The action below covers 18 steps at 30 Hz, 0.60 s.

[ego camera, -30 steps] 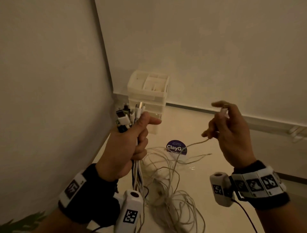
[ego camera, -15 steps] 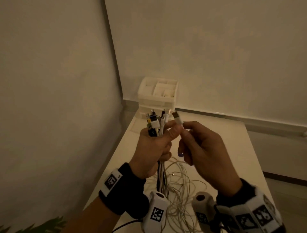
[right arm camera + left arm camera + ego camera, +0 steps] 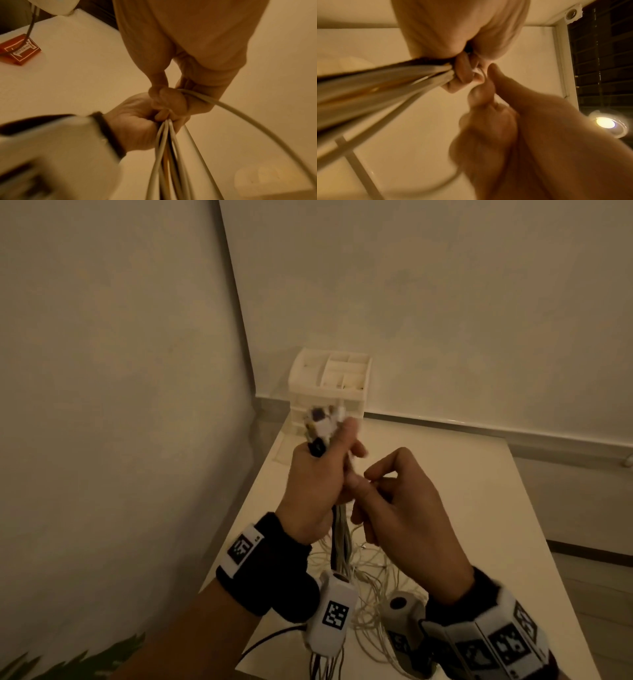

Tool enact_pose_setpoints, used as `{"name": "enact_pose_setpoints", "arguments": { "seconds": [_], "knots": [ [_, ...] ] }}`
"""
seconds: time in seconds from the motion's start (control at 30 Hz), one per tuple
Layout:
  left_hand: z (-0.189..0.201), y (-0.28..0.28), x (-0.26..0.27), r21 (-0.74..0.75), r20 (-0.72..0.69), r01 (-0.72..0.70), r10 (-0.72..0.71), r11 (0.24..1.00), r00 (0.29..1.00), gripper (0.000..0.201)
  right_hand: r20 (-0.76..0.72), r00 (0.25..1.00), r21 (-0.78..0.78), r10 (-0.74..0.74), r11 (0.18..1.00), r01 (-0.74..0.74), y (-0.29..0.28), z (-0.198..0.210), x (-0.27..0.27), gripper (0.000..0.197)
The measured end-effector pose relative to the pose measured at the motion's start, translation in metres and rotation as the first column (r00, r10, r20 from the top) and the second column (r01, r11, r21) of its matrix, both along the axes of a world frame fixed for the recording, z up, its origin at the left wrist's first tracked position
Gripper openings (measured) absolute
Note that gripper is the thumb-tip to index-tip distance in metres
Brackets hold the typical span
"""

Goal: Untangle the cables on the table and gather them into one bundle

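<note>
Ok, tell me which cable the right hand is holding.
The single white cable arcing off alone from the right hand; the other cables run together through the left hand.

Dim warm light is tinting all three views yellow-brown. Ceiling lamp [image 3: 605,122] is glaring with a halo in the left wrist view. Motion blur is smearing the plugs [image 3: 323,422] in the head view and the wristband [image 3: 56,155] in the right wrist view. Wide-angle distortion is bending the wall corner. Near cables [image 3: 368,86] are going out of focus.
</note>
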<state>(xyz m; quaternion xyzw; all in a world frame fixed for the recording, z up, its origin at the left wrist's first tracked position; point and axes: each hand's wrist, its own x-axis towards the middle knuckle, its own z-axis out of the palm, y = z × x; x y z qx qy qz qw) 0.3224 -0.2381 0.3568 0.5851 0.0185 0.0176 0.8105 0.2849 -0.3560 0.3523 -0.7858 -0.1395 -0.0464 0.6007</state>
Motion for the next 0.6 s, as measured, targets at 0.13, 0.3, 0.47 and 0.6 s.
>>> {"name": "enact_pose_setpoints", "arguments": {
  "seconds": [0.13,0.3,0.47,0.6],
  "knots": [
    [0.01,0.024,0.018,-0.167,0.022,-0.051,0.055,0.985,0.998,0.042,0.084,0.994,-0.145,0.066,0.988,-0.054,0.001,-0.025,-0.01,0.014],
    [0.031,0.057,0.023,-0.281,0.086,0.013,0.012,0.96,0.996,0.045,0.074,0.984,-0.193,0.161,0.97,-0.144,-0.013,-0.071,-0.012,0.027],
    [0.054,0.121,0.025,-0.273,0.207,-0.029,0.088,0.962,0.974,0.047,-0.127,0.979,-0.241,0.161,0.952,-0.188,-0.051,-0.106,-0.001,0.021],
    [0.052,0.14,0.008,0.026,0.254,-0.136,0.125,0.99,0.959,0.039,-0.151,0.984,-0.345,0.094,0.928,-0.142,-0.073,-0.102,0.01,0.022]
  ]
}}
